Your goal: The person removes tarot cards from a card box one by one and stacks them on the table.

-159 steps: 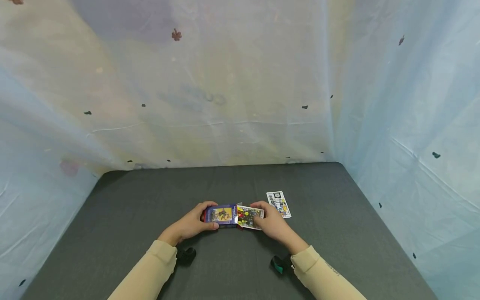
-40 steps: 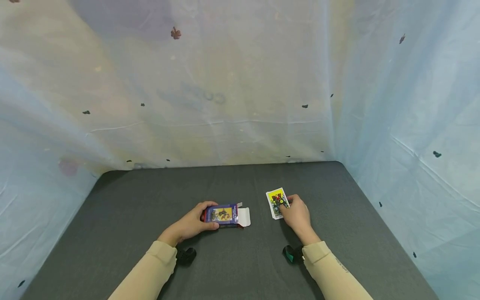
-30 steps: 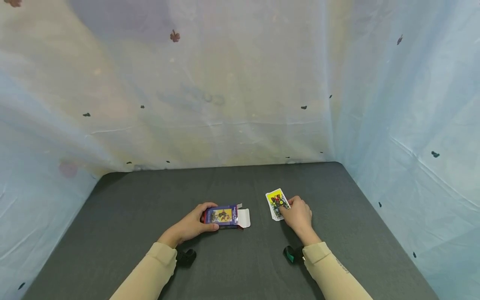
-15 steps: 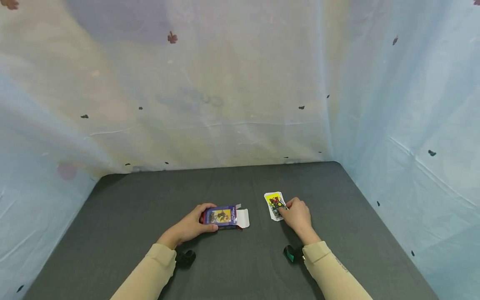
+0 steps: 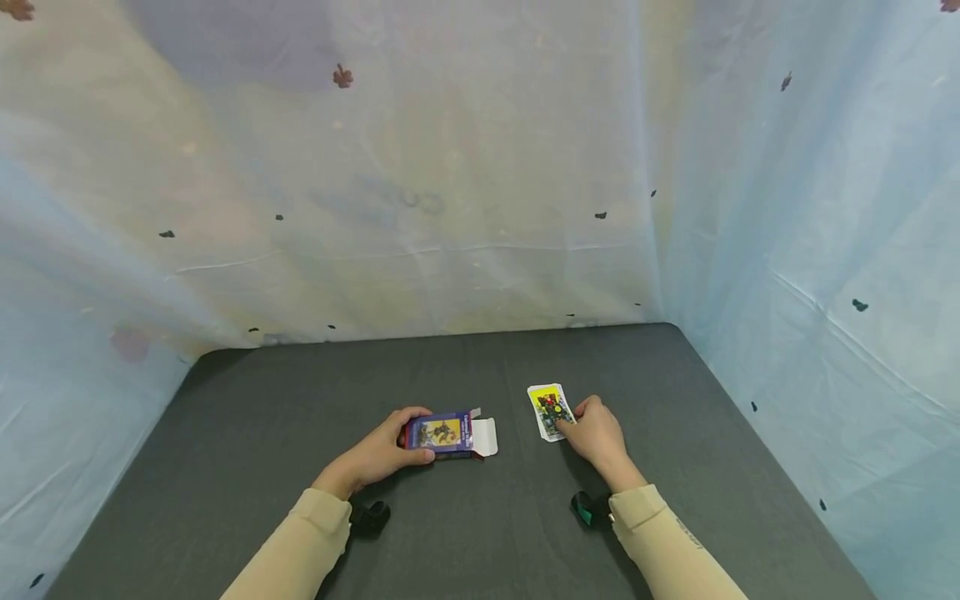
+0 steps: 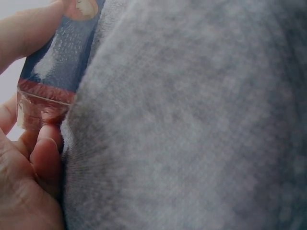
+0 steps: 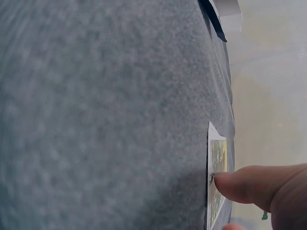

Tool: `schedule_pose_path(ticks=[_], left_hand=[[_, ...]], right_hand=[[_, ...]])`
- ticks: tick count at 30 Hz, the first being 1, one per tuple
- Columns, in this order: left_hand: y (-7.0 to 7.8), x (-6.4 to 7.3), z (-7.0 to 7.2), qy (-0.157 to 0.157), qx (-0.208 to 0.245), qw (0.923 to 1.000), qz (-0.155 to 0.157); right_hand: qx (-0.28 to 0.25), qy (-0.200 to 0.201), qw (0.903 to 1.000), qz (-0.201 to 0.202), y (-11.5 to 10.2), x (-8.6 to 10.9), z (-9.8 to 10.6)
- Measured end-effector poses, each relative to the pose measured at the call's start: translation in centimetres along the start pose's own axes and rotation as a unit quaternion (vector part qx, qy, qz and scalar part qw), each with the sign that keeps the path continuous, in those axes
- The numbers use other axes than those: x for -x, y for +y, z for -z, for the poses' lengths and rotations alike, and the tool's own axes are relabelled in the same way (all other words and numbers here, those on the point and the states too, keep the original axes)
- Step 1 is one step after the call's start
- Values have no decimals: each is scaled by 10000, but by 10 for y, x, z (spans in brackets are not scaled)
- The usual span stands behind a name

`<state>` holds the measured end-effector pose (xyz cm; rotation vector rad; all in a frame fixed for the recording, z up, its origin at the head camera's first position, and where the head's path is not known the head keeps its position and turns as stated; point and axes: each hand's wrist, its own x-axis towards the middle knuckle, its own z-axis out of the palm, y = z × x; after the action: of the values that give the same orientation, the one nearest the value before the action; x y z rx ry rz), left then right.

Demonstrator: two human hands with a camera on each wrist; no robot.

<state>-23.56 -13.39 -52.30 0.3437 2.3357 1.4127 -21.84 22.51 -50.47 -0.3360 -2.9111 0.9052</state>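
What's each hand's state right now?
Left hand: closed, holding the purple box.
Right hand: closed, holding the stack of cards at its edge, thumb on top.

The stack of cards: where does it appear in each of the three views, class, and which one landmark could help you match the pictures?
Head: just right of centre, below mid-height; the stack of cards is at the fingers of the right hand.
Left wrist: not in it.
Right wrist: lower right, seen at a steep slant, with the thumb on it.
Shared landmark: the grey cloth, visible in all three.
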Motion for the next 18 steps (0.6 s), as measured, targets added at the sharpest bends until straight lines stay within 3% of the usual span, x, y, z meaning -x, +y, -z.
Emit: schedule_pose_path(ticks=[18], left_hand=[[2,2,1,-54,53,10000,-52]], right_hand=[[6,156,9999,-29,-5,4,-4]])
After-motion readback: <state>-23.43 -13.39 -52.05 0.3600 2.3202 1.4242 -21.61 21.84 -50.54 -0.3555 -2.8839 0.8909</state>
